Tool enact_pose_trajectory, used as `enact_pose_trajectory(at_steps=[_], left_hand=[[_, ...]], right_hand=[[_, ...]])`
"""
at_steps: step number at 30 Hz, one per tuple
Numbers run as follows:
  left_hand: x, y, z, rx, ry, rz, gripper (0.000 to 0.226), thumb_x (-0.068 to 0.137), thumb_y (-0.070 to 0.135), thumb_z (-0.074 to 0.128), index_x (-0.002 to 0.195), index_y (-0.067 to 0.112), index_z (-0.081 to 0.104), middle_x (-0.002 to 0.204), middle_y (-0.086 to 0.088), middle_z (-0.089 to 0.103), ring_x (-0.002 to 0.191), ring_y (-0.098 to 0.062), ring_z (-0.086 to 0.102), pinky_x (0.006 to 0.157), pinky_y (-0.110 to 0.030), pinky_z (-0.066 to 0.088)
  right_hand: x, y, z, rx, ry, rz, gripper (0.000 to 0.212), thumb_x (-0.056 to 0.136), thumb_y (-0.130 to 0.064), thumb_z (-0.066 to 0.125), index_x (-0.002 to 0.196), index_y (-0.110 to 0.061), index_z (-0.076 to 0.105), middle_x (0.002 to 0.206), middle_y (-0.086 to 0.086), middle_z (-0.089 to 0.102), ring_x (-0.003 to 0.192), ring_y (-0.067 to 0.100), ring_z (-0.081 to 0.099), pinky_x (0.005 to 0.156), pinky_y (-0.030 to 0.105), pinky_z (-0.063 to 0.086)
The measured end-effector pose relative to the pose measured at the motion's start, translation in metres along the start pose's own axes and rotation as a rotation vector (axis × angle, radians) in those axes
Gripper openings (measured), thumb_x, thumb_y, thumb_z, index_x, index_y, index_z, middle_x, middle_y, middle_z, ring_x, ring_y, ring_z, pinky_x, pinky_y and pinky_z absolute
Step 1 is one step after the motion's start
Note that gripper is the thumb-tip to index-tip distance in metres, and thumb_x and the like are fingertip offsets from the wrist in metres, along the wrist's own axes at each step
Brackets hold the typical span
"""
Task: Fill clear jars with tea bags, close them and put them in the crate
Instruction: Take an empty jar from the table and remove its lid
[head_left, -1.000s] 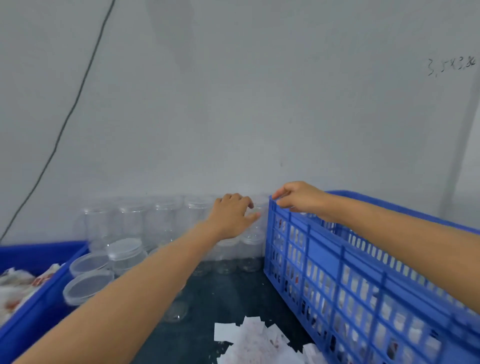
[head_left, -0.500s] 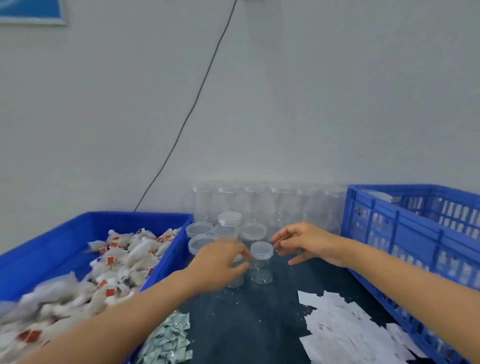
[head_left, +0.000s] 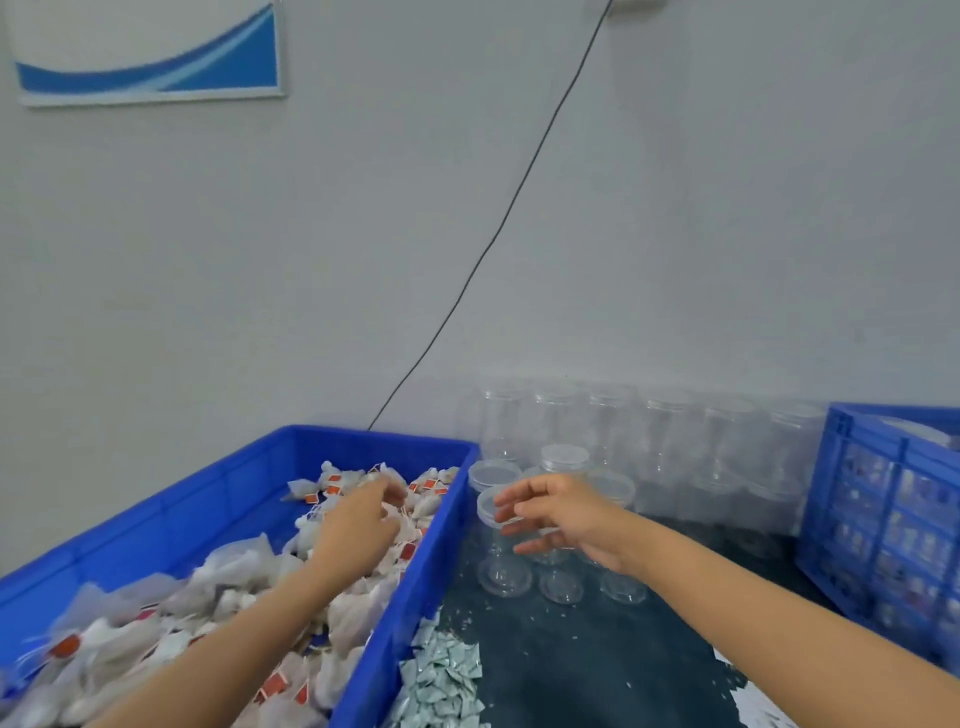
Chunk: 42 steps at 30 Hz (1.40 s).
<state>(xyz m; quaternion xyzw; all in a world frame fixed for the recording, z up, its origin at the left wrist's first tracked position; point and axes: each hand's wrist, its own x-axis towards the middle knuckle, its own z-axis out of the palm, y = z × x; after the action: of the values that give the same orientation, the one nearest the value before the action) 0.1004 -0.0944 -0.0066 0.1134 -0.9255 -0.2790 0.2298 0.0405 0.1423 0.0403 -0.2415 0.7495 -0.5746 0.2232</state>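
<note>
While the left hand (head_left: 363, 525) reaches into the blue bin (head_left: 218, 499) at left, its fingers lie curled down over the heap of tea bags (head_left: 234, 587); whether they have closed on a bag I cannot tell, the hand being blurred. The right hand (head_left: 561, 514) hovers at the near cluster of jars (head_left: 506, 561) just right of the bin wall, fingers spread and relaxed, nothing clamped; whether the fingertips touch the nearest lidded jar cannot be settled. The two hands are apart, one on each side of the bin's right wall.

Progress, as judged: early in a cycle. The near jars look empty, lids resting on top. A row of more empty jars (head_left: 670, 441) stands far back against the wall. The blue slatted crate (head_left: 878, 509) at far right shows coloured contents through its slots, so some filled jars probably sit inside already, though details are too small to confirm. Left to do: open a jar, fill it, close it, move it to the crate; many jars remain.

Surface: a dark tabletop (head_left: 597, 665), speckled with small scraps. A pile of small pale packets (head_left: 441, 680) lies near, touching the bin's right wall. White paper slips (head_left: 748, 696) show at the near right edge.

Room: plain grey wall (head_left: 727, 208), a thin black cable (head_left: 498, 228) running diagonally down to behind the bin, and a blue-and-white sign (head_left: 150, 52) at upper left.
</note>
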Motion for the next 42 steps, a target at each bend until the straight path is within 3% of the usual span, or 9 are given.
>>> enact_pose_trajectory(at_steps=[6,12,16,18,22,24,31,36,42], left_hand=[[0.018,-0.050,-0.006,-0.073,-0.053,-0.279,0.034,0.089,0.006,0.060,0.121,0.013,0.053,0.121,-0.004,0.061,0.099,-0.016,0.058,0.085,-0.034,0.052],[0.031,-0.030,0.010,-0.186,-0.055,-0.164,0.026,0.089,0.006,0.062,0.114,0.015,0.056,0.118,-0.006,0.062,0.100,-0.016,0.061,0.078,-0.024,0.050],[0.051,0.003,0.019,-0.177,-0.100,-0.103,0.029,0.090,0.010,0.064,0.117,0.014,0.055,0.117,-0.003,0.061,0.103,-0.019,0.062,0.088,-0.032,0.054],[0.063,0.018,0.028,-0.179,-0.107,-0.084,0.029,0.090,0.013,0.065,0.117,0.016,0.054,0.115,-0.001,0.061,0.103,-0.018,0.061,0.090,-0.034,0.054],[0.086,0.041,0.047,-0.140,-0.122,-0.001,0.028,0.090,0.017,0.063,0.117,0.016,0.057,0.119,0.001,0.062,0.102,-0.017,0.059,0.076,-0.022,0.049],[0.096,0.049,0.058,-0.043,-0.149,0.061,0.034,0.089,0.023,0.064,0.121,0.015,0.056,0.125,-0.001,0.062,0.110,-0.018,0.057,0.089,-0.029,0.048],[0.099,0.063,0.105,0.481,-0.435,0.113,0.104,0.073,0.068,0.068,0.148,0.008,0.025,0.153,-0.013,0.032,0.140,-0.031,0.033,0.114,-0.043,0.029],[0.090,0.063,0.126,0.390,-0.334,0.062,0.102,0.073,0.061,0.073,0.145,0.009,0.022,0.150,-0.014,0.030,0.135,-0.030,0.039,0.107,-0.040,0.038],[0.075,0.063,0.116,0.206,-0.217,-0.037,0.100,0.072,0.056,0.072,0.145,0.009,0.021,0.139,-0.016,0.045,0.127,-0.033,0.045,0.104,-0.042,0.040]], right_hand=[[0.019,0.006,0.018,-0.005,0.088,-0.034,0.023,0.095,0.003,0.048,0.096,-0.011,0.066,0.099,0.005,0.068,0.094,0.017,0.066,0.082,0.033,0.058],[0.030,-0.001,-0.006,-0.123,0.496,-0.290,0.035,0.089,0.016,0.037,0.092,-0.008,0.063,0.095,0.008,0.066,0.087,0.017,0.063,0.074,0.026,0.057],[0.041,-0.011,-0.038,-0.041,0.603,-0.274,0.036,0.088,0.016,0.037,0.089,-0.008,0.063,0.088,0.006,0.064,0.084,0.017,0.061,0.070,0.027,0.055],[0.046,-0.013,-0.053,-0.021,0.608,-0.245,0.036,0.088,0.016,0.036,0.088,-0.007,0.063,0.087,0.006,0.063,0.085,0.020,0.061,0.072,0.031,0.056],[0.054,-0.018,-0.080,-0.011,0.622,-0.230,0.037,0.088,0.017,0.037,0.082,-0.010,0.061,0.085,0.007,0.062,0.085,0.021,0.059,0.069,0.030,0.054],[0.058,-0.020,-0.092,-0.002,0.631,-0.227,0.037,0.087,0.017,0.036,0.082,-0.009,0.061,0.086,0.009,0.061,0.084,0.021,0.059,0.068,0.029,0.053],[0.066,-0.017,-0.103,0.017,0.584,-0.216,0.034,0.087,0.018,0.037,0.092,-0.002,0.063,0.087,0.009,0.062,0.085,0.020,0.061,0.071,0.030,0.055],[0.064,-0.016,-0.096,0.002,0.510,-0.218,0.032,0.089,0.016,0.038,0.095,-0.001,0.064,0.088,0.010,0.063,0.084,0.020,0.061,0.068,0.027,0.055],[0.050,-0.017,-0.079,-0.064,0.405,-0.183,0.030,0.090,0.013,0.039,0.093,-0.005,0.063,0.087,0.007,0.063,0.082,0.018,0.061,0.073,0.032,0.055]])
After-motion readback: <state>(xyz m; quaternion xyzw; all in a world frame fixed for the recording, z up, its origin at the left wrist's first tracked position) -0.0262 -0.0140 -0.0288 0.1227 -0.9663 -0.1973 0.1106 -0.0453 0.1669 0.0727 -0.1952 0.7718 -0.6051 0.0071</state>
